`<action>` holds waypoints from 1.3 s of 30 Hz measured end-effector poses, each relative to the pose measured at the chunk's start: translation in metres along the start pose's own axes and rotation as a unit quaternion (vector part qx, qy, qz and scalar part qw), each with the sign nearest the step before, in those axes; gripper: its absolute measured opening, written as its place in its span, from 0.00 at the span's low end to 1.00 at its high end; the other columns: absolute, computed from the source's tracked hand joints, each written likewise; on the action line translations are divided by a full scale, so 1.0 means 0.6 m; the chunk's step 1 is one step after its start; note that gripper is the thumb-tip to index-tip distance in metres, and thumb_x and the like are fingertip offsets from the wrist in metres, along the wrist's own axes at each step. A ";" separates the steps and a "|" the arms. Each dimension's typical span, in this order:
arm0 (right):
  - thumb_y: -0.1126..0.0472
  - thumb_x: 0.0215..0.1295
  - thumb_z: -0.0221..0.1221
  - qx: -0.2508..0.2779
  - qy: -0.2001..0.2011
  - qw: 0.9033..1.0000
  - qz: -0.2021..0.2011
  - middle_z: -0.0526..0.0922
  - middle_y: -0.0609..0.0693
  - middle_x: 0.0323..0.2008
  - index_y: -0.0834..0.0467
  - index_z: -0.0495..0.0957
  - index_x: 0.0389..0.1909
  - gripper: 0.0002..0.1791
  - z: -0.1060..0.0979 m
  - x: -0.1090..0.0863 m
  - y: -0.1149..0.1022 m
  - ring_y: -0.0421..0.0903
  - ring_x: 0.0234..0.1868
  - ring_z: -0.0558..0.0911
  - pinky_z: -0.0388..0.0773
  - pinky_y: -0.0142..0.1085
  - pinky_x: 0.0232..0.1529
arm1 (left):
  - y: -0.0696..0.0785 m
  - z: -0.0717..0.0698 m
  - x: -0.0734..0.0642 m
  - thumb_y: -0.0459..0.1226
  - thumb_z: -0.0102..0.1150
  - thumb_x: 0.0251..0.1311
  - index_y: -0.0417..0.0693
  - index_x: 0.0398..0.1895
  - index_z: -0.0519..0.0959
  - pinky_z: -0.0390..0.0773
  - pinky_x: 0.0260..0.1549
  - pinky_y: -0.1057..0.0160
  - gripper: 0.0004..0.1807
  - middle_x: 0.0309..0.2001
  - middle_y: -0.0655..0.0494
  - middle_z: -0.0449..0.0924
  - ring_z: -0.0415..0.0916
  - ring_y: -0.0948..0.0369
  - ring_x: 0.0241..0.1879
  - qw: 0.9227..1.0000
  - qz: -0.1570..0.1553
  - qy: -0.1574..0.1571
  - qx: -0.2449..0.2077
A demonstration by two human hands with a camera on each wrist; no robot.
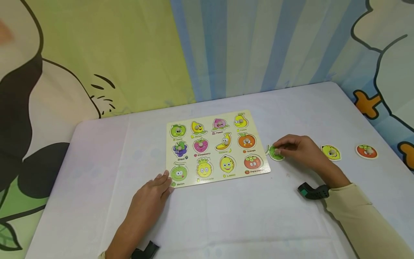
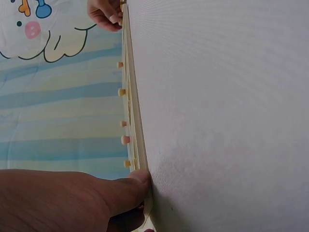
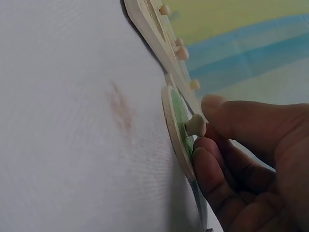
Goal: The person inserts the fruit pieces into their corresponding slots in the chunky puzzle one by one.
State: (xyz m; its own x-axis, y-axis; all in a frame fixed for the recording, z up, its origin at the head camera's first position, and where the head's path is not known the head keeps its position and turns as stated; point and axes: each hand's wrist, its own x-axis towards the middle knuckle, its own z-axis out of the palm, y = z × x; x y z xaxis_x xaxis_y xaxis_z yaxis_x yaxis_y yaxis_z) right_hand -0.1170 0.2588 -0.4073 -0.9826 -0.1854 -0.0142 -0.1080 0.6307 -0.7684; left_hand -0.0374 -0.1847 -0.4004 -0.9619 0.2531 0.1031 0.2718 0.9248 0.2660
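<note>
A pale wooden fruit puzzle board (image 1: pixel 190 161) lies on the table. Its top two rows hold knobbed fruit pieces; no knobs show on the bottom row of printed fruit. My left hand (image 1: pixel 150 198) rests at the board's near left corner, the thumb (image 2: pixel 129 192) against its near edge in the left wrist view. Just right of the board, my right hand (image 1: pixel 299 150) holds a green melon puzzle piece (image 1: pixel 276 153) at its knob (image 3: pixel 196 125) between thumb and fingers. The piece appears tilted in the right wrist view; whether it touches the table I cannot tell.
Farther right on the white-covered table (image 1: pixel 242 219) lie a yellow lemon piece (image 1: pixel 331 152) and a red persimmon piece (image 1: pixel 367 151). A printed cloth backdrop (image 1: pixel 129 54) with cartoon figures stands behind and at both sides.
</note>
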 end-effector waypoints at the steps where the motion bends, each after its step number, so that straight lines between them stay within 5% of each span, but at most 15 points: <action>1: 0.67 0.61 0.66 -0.002 -0.002 1.000 -0.002 0.83 0.52 0.41 0.59 0.84 0.43 0.09 0.001 0.000 0.000 0.42 0.37 0.79 0.77 0.24 0.35 | 0.000 0.000 0.000 0.31 0.73 0.51 0.36 0.51 0.82 0.75 0.54 0.45 0.22 0.58 0.45 0.76 0.76 0.46 0.56 1.000 0.001 0.000 0.000; 9: 0.68 0.60 0.66 -0.020 -0.007 1.000 -0.006 0.82 0.52 0.39 0.60 0.84 0.43 0.10 -0.001 -0.002 -0.005 0.46 0.36 0.78 0.76 0.25 0.33 | 0.000 0.001 0.001 0.32 0.73 0.51 0.36 0.51 0.82 0.75 0.54 0.45 0.22 0.58 0.45 0.76 0.75 0.47 0.56 1.000 0.002 0.000 -0.003; 18: 0.71 0.59 0.66 -0.071 -0.006 0.997 -0.022 0.84 0.55 0.42 0.60 0.86 0.38 0.07 0.001 -0.002 -0.015 0.53 0.48 0.80 0.73 0.20 0.40 | 0.000 0.003 0.000 0.31 0.72 0.52 0.36 0.52 0.82 0.75 0.53 0.44 0.22 0.58 0.45 0.76 0.75 0.46 0.56 1.000 0.005 -0.002 -0.003; 26: 0.70 0.58 0.67 -0.084 0.023 0.996 -0.029 0.85 0.53 0.39 0.60 0.86 0.37 0.06 0.002 -0.004 -0.015 0.50 0.43 0.81 0.74 0.22 0.38 | 0.001 0.004 0.000 0.30 0.73 0.51 0.36 0.51 0.82 0.76 0.53 0.45 0.22 0.58 0.44 0.77 0.76 0.46 0.56 1.000 0.008 0.001 -0.007; 39: 0.69 0.58 0.68 -0.043 0.034 0.998 -0.037 0.84 0.52 0.38 0.60 0.86 0.36 0.06 0.025 0.008 -0.029 0.47 0.42 0.80 0.74 0.22 0.39 | -0.001 0.001 -0.001 0.31 0.72 0.52 0.35 0.52 0.81 0.75 0.54 0.45 0.22 0.58 0.44 0.76 0.75 0.46 0.57 1.000 0.004 -0.003 -0.008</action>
State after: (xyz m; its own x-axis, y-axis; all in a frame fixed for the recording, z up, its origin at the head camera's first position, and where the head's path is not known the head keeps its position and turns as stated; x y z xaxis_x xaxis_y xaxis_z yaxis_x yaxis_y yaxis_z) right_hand -0.1175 0.2360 -0.4036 -0.9792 -0.1842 0.0850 -0.1894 0.6796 -0.7088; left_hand -0.0372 -0.1853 -0.4012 -0.9599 0.2622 0.0989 0.2797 0.9185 0.2797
